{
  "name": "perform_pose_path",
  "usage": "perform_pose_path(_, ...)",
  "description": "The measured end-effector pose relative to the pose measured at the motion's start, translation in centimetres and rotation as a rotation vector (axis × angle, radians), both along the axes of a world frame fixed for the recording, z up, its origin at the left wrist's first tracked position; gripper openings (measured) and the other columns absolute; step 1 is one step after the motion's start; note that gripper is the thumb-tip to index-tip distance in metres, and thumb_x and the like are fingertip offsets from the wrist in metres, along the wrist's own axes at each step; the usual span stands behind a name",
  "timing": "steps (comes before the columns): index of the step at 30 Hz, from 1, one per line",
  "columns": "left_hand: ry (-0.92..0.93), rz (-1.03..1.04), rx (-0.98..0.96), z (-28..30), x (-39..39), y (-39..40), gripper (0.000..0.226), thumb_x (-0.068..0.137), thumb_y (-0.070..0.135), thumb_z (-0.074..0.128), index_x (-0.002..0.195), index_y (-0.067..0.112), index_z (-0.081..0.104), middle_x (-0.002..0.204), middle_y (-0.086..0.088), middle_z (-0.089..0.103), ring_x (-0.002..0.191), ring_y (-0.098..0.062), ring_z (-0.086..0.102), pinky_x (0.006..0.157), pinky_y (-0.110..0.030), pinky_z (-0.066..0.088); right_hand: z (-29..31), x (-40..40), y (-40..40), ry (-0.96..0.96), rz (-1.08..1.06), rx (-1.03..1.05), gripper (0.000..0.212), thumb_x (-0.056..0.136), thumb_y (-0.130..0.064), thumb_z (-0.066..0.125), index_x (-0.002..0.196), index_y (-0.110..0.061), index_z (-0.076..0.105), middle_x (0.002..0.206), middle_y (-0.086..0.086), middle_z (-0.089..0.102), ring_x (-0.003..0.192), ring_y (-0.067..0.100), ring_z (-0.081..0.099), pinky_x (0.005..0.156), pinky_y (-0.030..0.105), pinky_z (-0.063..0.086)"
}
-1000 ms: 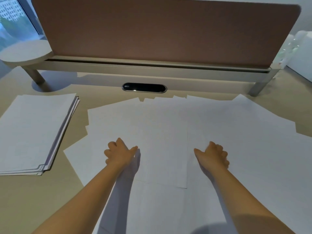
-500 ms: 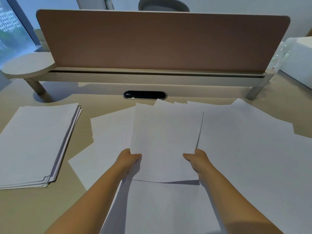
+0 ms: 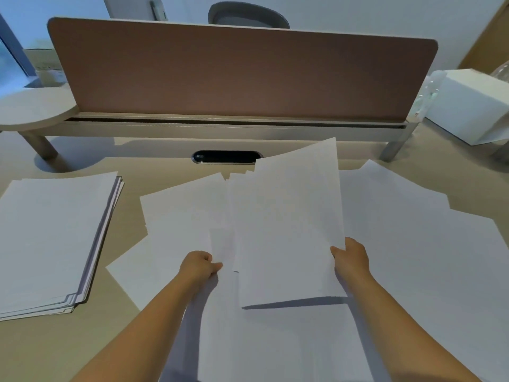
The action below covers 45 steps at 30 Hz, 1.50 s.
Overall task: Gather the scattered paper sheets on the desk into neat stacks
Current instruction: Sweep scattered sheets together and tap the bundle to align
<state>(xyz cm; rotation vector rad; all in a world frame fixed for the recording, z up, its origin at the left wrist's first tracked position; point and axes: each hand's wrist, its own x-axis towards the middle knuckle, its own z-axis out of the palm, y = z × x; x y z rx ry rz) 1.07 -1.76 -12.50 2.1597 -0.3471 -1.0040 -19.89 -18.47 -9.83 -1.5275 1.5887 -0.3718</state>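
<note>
stack (image 3: 52, 238) – loose sheets (image 3: 429, 271) – cut by edges.

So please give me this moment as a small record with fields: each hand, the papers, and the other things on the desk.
left hand: pinches the left edge of a sheet in the pile
right hand: grips the lifted sheet, raised and tilted above the pile
scattered sheets: overlapping, centre and right of the desk
finished stack: on the left, edges roughly aligned
rear: brown divider panel, cable slot
far right: white box
</note>
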Motion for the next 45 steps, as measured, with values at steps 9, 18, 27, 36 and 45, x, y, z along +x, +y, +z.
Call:
perform_pose_path(9,-0.180,0.186,-0.032,0.6,1.2,-2.0,0.047,0.099,0.034,0.034,0.081,-0.002,0.059,0.086,-0.020,0.058,0.089,-0.033,0.054,0.078,-0.035,0.038,-1.2,-1.7,0.5,0.011,0.065,0.038,0.027,0.092,-0.026,0.052,0.088,-0.002,0.063,0.088,0.012,0.062,0.083,0.026,0.059,0.079,0.033,0.045)
perform_pose_path(18,0.017,0.135,-0.138,1.2,-0.2,-3.2,0.043,0.097,0.027,0.043,0.128,-0.002,0.041,0.119,-0.012,0.050,0.110,-0.030,0.048,0.084,-0.032,0.035,-1.5,-1.0,-0.4,0.510,0.205,-0.134,0.066,0.087,-0.045,0.051,0.138,-0.008,0.032,0.140,0.012,0.037,0.130,0.031,0.035,0.104,0.041,0.034)
perform_pose_path(27,0.126,0.074,-0.147,1.4,-3.4,-5.1,0.009,0.090,0.011,0.055,0.090,0.008,0.046,0.083,-0.006,0.051,0.079,-0.020,0.051,0.070,-0.029,0.039,-1.1,-0.9,-1.7,-0.040,0.149,0.151,0.065,0.088,-0.029,0.054,0.144,-0.012,0.025,0.134,0.009,0.042,0.132,0.026,0.039,0.104,0.034,0.034)
perform_pose_path(36,0.164,0.139,-0.105,1.4,-6.3,-4.0,0.013,0.084,-0.003,0.057,0.096,0.002,0.054,0.094,-0.014,0.058,0.089,-0.027,0.054,0.078,-0.034,0.042,-1.8,-2.2,-2.0,-0.098,0.148,0.238,0.016,0.073,-0.022,0.060,0.072,-0.024,0.043,0.069,-0.004,0.048,0.061,0.015,0.049,0.068,0.028,0.043)
perform_pose_path(45,0.063,0.094,-0.141,2.9,-8.1,-3.5,0.011,0.085,0.004,0.059,0.095,0.007,0.053,0.084,-0.006,0.059,0.084,-0.026,0.057,0.077,-0.033,0.044,-0.5,-7.2,-3.6,0.525,0.183,-0.088,0.048,0.087,-0.036,0.050,0.126,-0.009,0.043,0.130,0.011,0.046,0.120,0.030,0.043,0.096,0.041,0.038)
